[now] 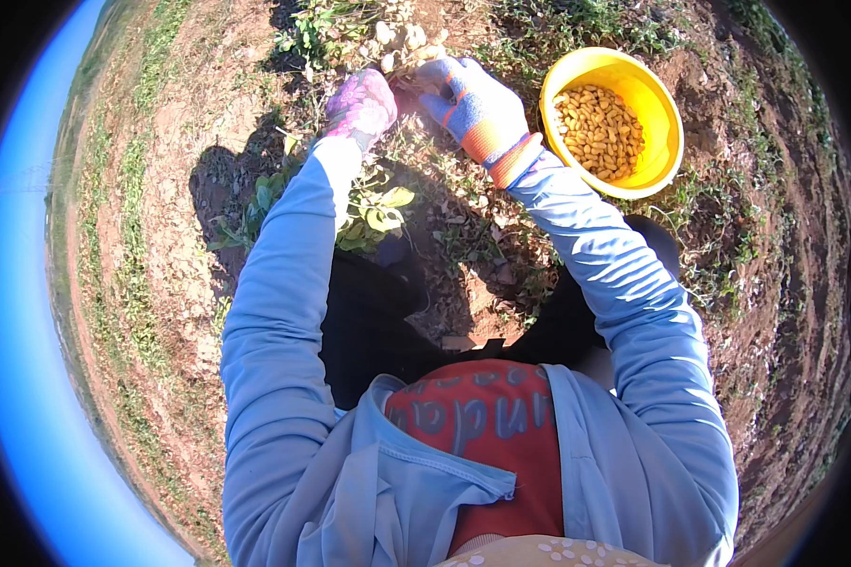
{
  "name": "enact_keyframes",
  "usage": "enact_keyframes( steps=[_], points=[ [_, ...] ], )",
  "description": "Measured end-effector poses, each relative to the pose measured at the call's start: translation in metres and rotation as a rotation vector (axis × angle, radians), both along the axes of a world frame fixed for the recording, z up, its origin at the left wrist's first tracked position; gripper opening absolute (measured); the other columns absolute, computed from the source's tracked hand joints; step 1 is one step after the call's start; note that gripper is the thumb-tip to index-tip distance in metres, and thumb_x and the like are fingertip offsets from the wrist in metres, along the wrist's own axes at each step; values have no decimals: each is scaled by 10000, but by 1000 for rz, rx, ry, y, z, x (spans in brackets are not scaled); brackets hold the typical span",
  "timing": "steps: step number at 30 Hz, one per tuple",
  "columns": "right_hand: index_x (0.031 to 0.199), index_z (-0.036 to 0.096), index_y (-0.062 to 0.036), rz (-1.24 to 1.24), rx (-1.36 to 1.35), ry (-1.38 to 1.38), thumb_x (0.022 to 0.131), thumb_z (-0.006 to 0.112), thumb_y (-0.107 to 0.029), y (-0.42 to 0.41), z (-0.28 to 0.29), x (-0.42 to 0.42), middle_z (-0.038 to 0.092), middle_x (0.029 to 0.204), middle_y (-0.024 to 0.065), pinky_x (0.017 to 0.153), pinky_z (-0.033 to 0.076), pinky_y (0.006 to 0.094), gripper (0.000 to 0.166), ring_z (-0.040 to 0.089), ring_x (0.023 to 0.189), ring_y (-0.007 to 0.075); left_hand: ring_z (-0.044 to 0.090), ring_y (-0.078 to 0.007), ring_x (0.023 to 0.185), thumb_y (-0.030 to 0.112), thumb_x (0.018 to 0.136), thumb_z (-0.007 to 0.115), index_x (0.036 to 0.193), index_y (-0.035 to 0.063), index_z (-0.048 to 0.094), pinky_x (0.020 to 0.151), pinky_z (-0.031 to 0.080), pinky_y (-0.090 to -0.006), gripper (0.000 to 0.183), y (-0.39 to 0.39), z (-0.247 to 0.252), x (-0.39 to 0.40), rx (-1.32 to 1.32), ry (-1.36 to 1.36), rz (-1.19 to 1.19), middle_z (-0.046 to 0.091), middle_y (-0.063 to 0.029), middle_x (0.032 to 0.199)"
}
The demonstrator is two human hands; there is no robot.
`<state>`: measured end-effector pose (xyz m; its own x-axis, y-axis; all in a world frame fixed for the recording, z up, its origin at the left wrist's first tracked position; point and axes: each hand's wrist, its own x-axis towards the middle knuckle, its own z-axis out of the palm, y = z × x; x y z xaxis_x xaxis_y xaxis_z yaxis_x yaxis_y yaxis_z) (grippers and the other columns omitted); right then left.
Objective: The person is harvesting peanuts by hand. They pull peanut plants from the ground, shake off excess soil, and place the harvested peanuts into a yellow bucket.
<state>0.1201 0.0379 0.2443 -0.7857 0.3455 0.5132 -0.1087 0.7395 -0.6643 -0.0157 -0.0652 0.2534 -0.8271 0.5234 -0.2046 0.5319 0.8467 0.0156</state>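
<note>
My left hand, in a pink flowered glove, is closed on the stems of a peanut plant whose leaves hang below the wrist. My right hand, in a blue and orange knit glove, has its thumb and fingers at the roots, touching the cluster of peanut pods just beyond both hands. To the right of my right hand stands a yellow plastic bucket, partly filled with peanuts in their shells. The glove hides my right fingertips in part.
Reddish soil with dry leaves and low green plants surrounds me. Crop rows run along the left side. My bent legs in dark trousers are below the hands, near the bucket's lower side.
</note>
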Motion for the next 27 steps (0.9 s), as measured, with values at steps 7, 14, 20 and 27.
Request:
enact_keyframes(
  steps=[7, 14, 20, 27],
  points=[
    [878, 598, -20, 38, -353, -319, 790, 624, -274, 11, 9, 9, 626, 719, 90, 615, 463, 277, 270, 590, 639, 164, 614, -301, 740, 309, 727, 613, 814, 40, 653, 663, 486, -365, 285, -20, -30, -24, 59, -122, -73, 636, -142, 810],
    [973, 544, -62, 48, -110, -233, 751, 654, -339, 6, -30, -5, 616, 826, 94, 664, 465, 313, 372, 598, 742, 253, 614, -283, 801, 344, 705, 645, 854, 51, 645, 698, 489, -366, 328, -1, -50, -25, 32, -206, -51, 635, -136, 863],
    [939, 545, -11, 188, 0, -346, 846, 488, -420, -7, -43, -13, 601, 684, 127, 593, 464, 335, 423, 593, 628, 267, 598, -294, 887, 335, 731, 634, 894, 56, 633, 757, 480, -374, 324, -13, -47, -28, -32, -32, -102, 623, -145, 929],
    [877, 545, -8, 339, -315, -341, 881, 420, -375, -35, -30, 11, 568, 670, 133, 574, 459, 329, 387, 572, 570, 159, 598, -304, 839, 376, 728, 641, 867, 38, 623, 725, 483, -353, 366, -19, 4, -3, 119, -150, 4, 629, -152, 883]
  ],
)
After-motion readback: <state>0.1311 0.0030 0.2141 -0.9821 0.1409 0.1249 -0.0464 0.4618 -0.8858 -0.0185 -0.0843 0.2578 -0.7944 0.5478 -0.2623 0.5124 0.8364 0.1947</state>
